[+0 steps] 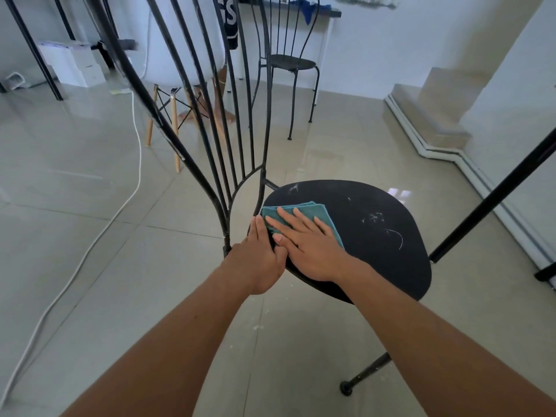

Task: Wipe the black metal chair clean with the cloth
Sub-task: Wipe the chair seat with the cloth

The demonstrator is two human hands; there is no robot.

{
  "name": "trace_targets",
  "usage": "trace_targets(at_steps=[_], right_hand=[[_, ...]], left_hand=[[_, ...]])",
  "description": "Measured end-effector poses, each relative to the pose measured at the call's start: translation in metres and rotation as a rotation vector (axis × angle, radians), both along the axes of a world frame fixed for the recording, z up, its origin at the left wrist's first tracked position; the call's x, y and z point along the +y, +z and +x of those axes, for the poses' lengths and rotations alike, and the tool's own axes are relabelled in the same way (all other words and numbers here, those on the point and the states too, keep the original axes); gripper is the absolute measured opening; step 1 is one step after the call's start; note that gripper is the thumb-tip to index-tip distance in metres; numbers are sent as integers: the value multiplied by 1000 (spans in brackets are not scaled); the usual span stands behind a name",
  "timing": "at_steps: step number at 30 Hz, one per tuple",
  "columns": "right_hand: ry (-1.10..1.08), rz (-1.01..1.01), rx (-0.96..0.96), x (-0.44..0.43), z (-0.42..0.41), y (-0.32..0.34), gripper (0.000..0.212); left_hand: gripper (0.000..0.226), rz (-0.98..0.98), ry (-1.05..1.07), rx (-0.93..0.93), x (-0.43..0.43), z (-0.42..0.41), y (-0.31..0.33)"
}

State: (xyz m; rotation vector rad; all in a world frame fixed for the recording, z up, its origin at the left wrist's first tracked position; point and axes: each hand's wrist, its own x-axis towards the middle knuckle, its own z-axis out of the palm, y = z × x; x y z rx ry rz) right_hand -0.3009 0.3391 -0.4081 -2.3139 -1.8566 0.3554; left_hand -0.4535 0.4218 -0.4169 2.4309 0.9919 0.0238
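Note:
The black metal chair (376, 236) fills the middle of the view, its round seat scuffed with white marks and its tall wire back rising to the upper left. A folded teal cloth (313, 210) lies on the near-left part of the seat. My right hand (304, 245) lies flat on the cloth, fingers spread, pressing it to the seat. My left hand (258, 260) grips the seat's left rim beside the back frame, its fingers curled over the edge and touching the cloth's corner.
A second black metal chair (291, 61) stands further back by a white table. A white shell chair (180, 70) with wooden legs is behind the wire back. A white cable (132, 182) trails over the tiled floor at left. A black pole (493, 200) slants at right.

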Motion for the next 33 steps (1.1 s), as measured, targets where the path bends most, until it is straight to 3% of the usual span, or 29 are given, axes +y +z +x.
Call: trace_targets(at_steps=[7,12,17,25,33], right_hand=[[-45,-20,-7,27,-1,3,54],[-106,-75,0,55,25,11,59],[-171,-132,-208,43,72,15,76],[-94,-145,-79,-18,69,5,57],[-66,-87,-123,49,56,10,59]], left_hand=[[80,93,64,59,-9,-2,2],[78,182,95,-45,-6,8,-8],[76,265,26,-49,8,13,-16],[75,277,-2,-61,12,19,-17],[79,288,43,-42,8,27,-14]])
